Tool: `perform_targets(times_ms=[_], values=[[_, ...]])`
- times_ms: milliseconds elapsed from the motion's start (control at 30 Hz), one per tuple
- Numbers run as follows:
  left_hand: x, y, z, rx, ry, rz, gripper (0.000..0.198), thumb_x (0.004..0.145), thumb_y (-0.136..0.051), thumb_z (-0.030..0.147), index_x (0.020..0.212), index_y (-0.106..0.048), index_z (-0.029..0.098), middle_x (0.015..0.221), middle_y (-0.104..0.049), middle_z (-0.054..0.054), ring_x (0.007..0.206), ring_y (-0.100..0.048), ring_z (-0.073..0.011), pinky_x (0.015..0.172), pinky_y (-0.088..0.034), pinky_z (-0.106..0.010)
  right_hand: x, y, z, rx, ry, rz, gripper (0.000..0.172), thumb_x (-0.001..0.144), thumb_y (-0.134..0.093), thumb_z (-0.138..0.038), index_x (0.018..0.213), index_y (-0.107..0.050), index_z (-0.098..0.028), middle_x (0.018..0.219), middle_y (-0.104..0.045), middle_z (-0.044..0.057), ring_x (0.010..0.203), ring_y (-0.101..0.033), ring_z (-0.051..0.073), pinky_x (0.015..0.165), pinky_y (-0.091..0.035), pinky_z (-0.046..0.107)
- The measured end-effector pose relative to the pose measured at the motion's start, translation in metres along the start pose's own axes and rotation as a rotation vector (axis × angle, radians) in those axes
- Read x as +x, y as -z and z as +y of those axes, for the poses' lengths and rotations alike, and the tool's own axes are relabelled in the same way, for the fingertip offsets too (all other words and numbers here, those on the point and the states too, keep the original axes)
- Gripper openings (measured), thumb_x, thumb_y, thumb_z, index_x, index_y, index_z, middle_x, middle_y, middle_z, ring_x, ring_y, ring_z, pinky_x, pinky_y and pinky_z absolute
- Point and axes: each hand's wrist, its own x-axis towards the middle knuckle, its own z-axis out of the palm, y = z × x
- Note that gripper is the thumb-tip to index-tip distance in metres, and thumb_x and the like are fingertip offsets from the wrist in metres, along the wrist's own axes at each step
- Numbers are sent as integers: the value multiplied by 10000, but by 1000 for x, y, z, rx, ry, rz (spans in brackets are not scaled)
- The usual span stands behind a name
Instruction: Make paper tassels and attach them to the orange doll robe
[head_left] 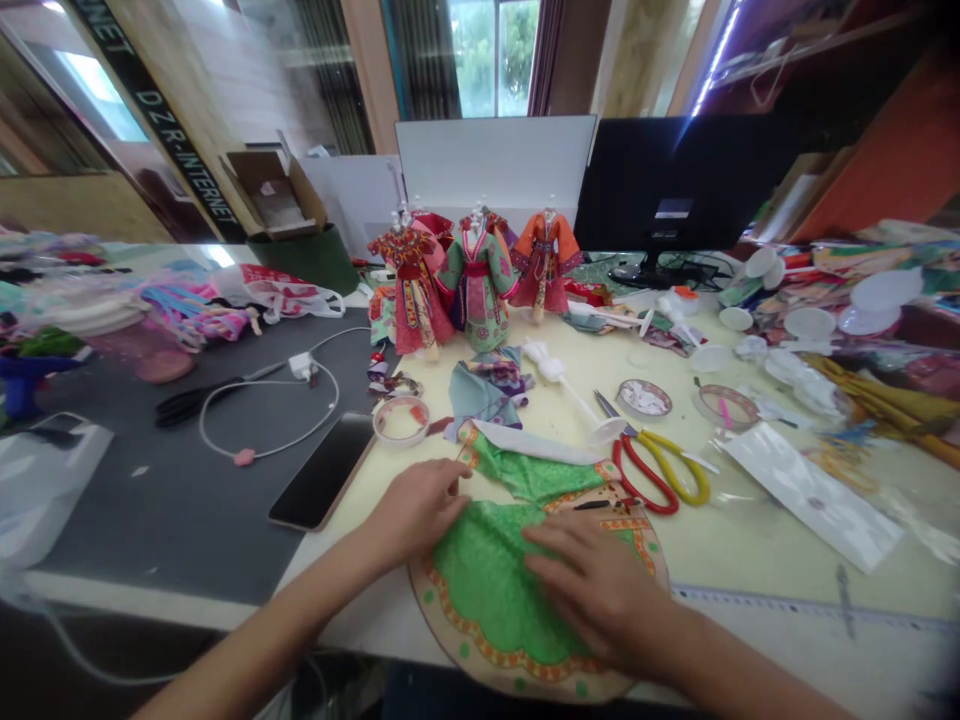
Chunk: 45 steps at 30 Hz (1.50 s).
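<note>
Green cloth point(484, 590) | on round panel point(450, 625) | long axis pointing away, between hands | right hand point(600, 590) nearer, flat on it, fingers spread | left hand point(416, 510) fingers together at its edge, grip unclear

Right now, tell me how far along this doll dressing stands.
Done: three dressed dolls stand at the back. In hand: a round green-and-tan fabric garment under the left hand and right hand. Left: a bare white doll form lies undressed nearby.

Scissors point(660, 470) lie right of the fabric piece point(487, 590), dolls point(476, 285) behind it.
</note>
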Motion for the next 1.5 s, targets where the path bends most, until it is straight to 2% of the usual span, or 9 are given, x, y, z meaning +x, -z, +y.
perform_targets(times_ms=[100, 300, 433, 600, 767, 1000, 1133, 1300, 1500], values=[[11, -4, 1, 0, -36, 100, 252, 812, -494, 230, 1051, -566, 190, 975, -615, -76, 921, -557, -234, 796, -432, -347, 16, 10, 25, -46, -179, 108, 227, 844, -455, -124, 1039, -568, -152, 1062, -601, 116, 984, -537, 205, 845, -469, 385], [44, -17, -5, 65, 40, 277, 328, 819, -462, 197, 1144, -493, 169, 1096, -532, -121, 976, -526, -250, 827, -429, -376, 63, -13, 70, -98, -450, -29, 348, 772, -523, -155, 1115, -535, -100, 1169, -532, 165, 1065, -481, 262, 916, -418, 426], [57, -22, -14, -23, 114, 328, 435, 782, -517, 234, 1199, -457, 126, 1032, -560, -134, 961, -526, -275, 824, -416, -398, 79, -34, 79, -38, -489, -23, 136, 793, -503, -156, 878, -604, -123, 946, -602, 129, 926, -520, 232, 849, -417, 373], [58, -22, -17, -150, 69, 318, 142, 747, -489, 141, 836, -597, 168, 770, -584, -55, 803, -535, -216, 784, -413, -351, 76, -25, 79, 123, -581, 91, 187, 866, -417, -199, 812, -589, -150, 838, -608, 79, 809, -531, 181, 766, -406, 303], [51, -13, -10, -372, 28, 418, 51, 697, -530, 138, 724, -552, 176, 875, -584, -48, 903, -515, -203, 872, -390, -363, 62, -2, 73, 348, -653, 193, 261, 880, -397, -318, 748, -571, -174, 710, -577, 2, 672, -509, 135, 634, -398, 242], [50, -16, 18, -1294, 267, 520, 145, 718, -531, 278, 784, -475, 163, 610, -460, 47, 534, -447, -83, 517, -375, -189, 56, -3, 63, 539, -781, 417, 324, 868, -405, -437, 709, -520, -179, 582, -415, -45, 543, -387, 105, 512, -337, 218], [52, -20, 34, -1370, 325, 606, 168, 755, -501, 304, 851, -449, 177, 633, -418, 61, 491, -413, -54, 440, -326, -150, 58, -8, 57, 575, -804, 501, 316, 871, -410, -446, 736, -524, -184, 630, -449, -38, 595, -419, 111, 566, -367, 223], [46, -19, 35, -1402, 342, 580, 187, 793, -504, 367, 865, -454, 203, 622, -413, 75, 391, -340, -33, 346, -250, -127, 54, 0, 53, 537, -825, 537, 318, 851, -458, -445, 675, -511, -185, 587, -416, -51, 571, -385, 106, 544, -336, 225], [37, -17, 19, -1191, 176, 521, 241, 782, -578, 398, 857, -498, 183, 565, -441, 74, 375, -355, -32, 326, -261, -126, 52, 18, 49, 458, -779, 445, 311, 845, -476, -435, 707, -562, -169, 582, -444, -41, 573, -403, 106, 543, -334, 223]])
